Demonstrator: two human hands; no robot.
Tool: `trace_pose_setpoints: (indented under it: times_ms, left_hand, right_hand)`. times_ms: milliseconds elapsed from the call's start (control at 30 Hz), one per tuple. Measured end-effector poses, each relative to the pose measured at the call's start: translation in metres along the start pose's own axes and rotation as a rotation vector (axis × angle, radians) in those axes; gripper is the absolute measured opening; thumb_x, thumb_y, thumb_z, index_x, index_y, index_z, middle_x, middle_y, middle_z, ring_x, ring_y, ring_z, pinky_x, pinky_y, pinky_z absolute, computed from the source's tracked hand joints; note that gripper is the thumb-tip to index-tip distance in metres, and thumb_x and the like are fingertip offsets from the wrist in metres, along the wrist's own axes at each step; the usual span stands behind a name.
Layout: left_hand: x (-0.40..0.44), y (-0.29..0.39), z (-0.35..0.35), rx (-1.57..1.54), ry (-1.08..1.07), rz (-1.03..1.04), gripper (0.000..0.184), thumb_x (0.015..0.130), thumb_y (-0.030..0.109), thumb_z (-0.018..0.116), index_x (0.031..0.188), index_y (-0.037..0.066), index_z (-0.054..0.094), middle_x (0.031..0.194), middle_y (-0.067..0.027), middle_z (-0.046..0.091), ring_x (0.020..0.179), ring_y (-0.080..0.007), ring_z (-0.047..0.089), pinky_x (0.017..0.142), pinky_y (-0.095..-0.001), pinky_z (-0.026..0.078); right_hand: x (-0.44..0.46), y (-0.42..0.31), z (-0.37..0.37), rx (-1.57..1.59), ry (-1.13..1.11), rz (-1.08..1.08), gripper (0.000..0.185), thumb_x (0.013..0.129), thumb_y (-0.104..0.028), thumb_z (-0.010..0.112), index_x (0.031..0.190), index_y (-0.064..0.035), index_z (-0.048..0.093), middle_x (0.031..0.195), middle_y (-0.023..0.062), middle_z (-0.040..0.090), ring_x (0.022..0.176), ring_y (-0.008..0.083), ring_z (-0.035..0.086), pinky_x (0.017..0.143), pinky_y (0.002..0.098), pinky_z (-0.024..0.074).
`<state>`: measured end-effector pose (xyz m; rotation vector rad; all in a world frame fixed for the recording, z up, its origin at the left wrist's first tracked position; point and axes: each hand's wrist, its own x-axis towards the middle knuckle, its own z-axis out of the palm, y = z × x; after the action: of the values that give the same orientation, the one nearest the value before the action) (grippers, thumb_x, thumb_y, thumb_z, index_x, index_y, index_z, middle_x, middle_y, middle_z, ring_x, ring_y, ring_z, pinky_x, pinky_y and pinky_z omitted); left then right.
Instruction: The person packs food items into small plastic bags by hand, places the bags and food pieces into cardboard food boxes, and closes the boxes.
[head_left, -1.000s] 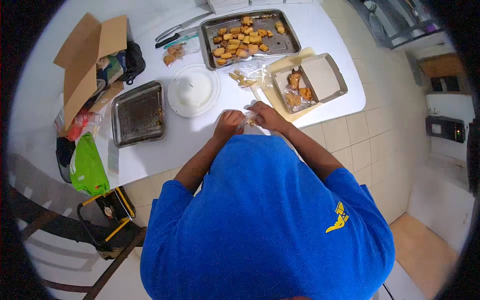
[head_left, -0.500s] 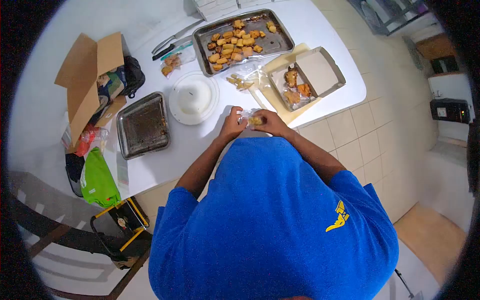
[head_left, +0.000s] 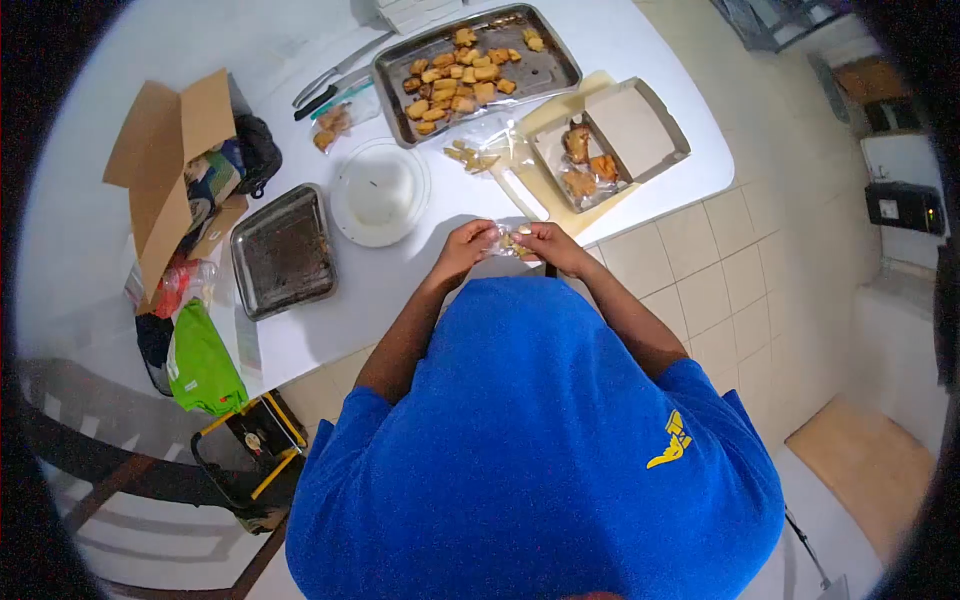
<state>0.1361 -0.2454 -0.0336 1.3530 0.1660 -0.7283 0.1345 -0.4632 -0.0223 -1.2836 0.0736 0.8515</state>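
Between my hands, at the table's front edge, is a small clear plastic bag (head_left: 508,241) with pale yellowish pieces inside. My left hand (head_left: 468,246) pinches its left side and my right hand (head_left: 549,246) grips its right side. Just beyond them a white-handled knife (head_left: 522,196) lies on a cutting board (head_left: 573,214). Another clear bag with pale pieces (head_left: 472,156) rests behind it. An open cardboard food box (head_left: 637,143) on the board holds browned pieces, partly in plastic. To the left of the bag in my hands stands a white plate stack (head_left: 380,192).
A metal tray (head_left: 545,72) of browned chunks is at the back, with a bagged portion (head_left: 332,125) and a black-handled knife (head_left: 316,103) beside it. Left are an emptied dark tray (head_left: 284,252), a large cardboard box (head_left: 160,180) and a green bag (head_left: 203,358).
My hands have drawn level on either side of the small bag, which now shows more between them. The view has shifted slightly.
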Motion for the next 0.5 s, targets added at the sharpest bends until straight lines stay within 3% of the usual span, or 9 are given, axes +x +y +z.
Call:
trace_pose_setpoints:
  times_ms: [33,133,167,267,300,400,433,500]
  left_hand:
    - [-0.001,-0.003,0.003,-0.085,0.000,0.007,0.025,0.092,0.019,0.054,0.112,0.005,0.053,0.098,-0.0019,0.057,0.087,-0.0096,0.054,0.072,-0.0237,0.047]
    - [0.000,0.002,0.017,-0.241,0.023,0.034,0.020,0.093,0.015,0.050,0.109,0.003,0.055,0.099,-0.0033,0.057,0.087,-0.0112,0.054,0.074,-0.0256,0.046]
    - [0.002,0.005,0.022,-0.279,0.039,0.044,0.019,0.094,0.012,0.048,0.108,0.002,0.056,0.099,-0.0042,0.056,0.088,-0.0122,0.054,0.075,-0.0265,0.046]
    - [0.012,0.008,0.041,0.434,0.251,0.516,0.019,0.094,0.008,0.043,0.107,0.000,0.055,0.099,-0.0094,0.056,0.092,-0.0198,0.054,0.081,-0.0310,0.044]
    - [0.010,0.018,0.047,0.533,0.233,0.523,0.022,0.089,0.002,0.044,0.110,0.000,0.051,0.104,-0.0141,0.053,0.099,-0.0279,0.051,0.088,-0.0348,0.040]
    - [0.023,0.026,0.067,0.609,0.350,0.659,0.035,0.081,-0.004,0.049,0.116,0.003,0.048,0.109,-0.0147,0.051,0.103,-0.0305,0.049,0.092,-0.0380,0.037]
    - [0.029,0.023,0.066,0.633,0.332,0.600,0.050,0.075,-0.004,0.053,0.123,0.003,0.041,0.118,-0.0170,0.046,0.112,-0.0326,0.044,0.098,-0.0421,0.030]
    - [0.034,0.040,0.078,0.811,0.462,0.694,0.053,0.075,-0.002,0.055,0.126,0.002,0.038,0.122,-0.0188,0.043,0.116,-0.0339,0.041,0.100,-0.0432,0.027]
  right_hand:
    - [0.001,0.003,-0.003,-0.004,-0.041,-0.013,0.024,0.091,-0.030,0.056,0.102,-0.0091,0.061,0.093,-0.0031,0.062,0.086,0.0056,0.057,0.074,0.0229,0.0499]
    - [-0.007,-0.009,0.004,0.128,-0.024,-0.013,0.024,0.092,-0.029,0.054,0.102,-0.0083,0.061,0.091,-0.0033,0.062,0.084,0.0061,0.058,0.077,0.0255,0.0499]
    - [-0.006,-0.008,0.003,0.095,-0.046,-0.015,0.028,0.094,-0.030,0.050,0.109,-0.0083,0.057,0.096,-0.0028,0.060,0.088,0.0065,0.056,0.081,0.0275,0.0493]
    - [-0.004,-0.002,0.011,0.246,-0.007,-0.086,0.032,0.095,-0.034,0.046,0.117,-0.0100,0.051,0.100,-0.0022,0.056,0.095,0.0068,0.053,0.083,0.0278,0.0486]
    - [-0.005,-0.005,0.018,0.290,0.059,-0.095,0.036,0.096,-0.038,0.044,0.120,-0.0124,0.048,0.101,-0.0018,0.053,0.090,0.0052,0.049,0.073,0.0249,0.0476]
    - [-0.009,-0.022,0.019,0.242,0.133,-0.225,0.035,0.096,-0.037,0.044,0.116,-0.0087,0.050,0.107,0.0023,0.053,0.103,0.0084,0.046,0.079,0.0271,0.0462]
    - [-0.010,-0.025,0.018,0.328,0.211,-0.125,0.033,0.094,-0.033,0.049,0.112,-0.0061,0.053,0.098,0.0012,0.056,0.090,0.0066,0.049,0.071,0.0213,0.0436]
    - [-0.009,-0.028,0.000,0.183,0.252,-0.138,0.032,0.092,-0.031,0.053,0.109,-0.0042,0.056,0.088,0.0002,0.057,0.081,0.0070,0.051,0.068,0.0201,0.0430]
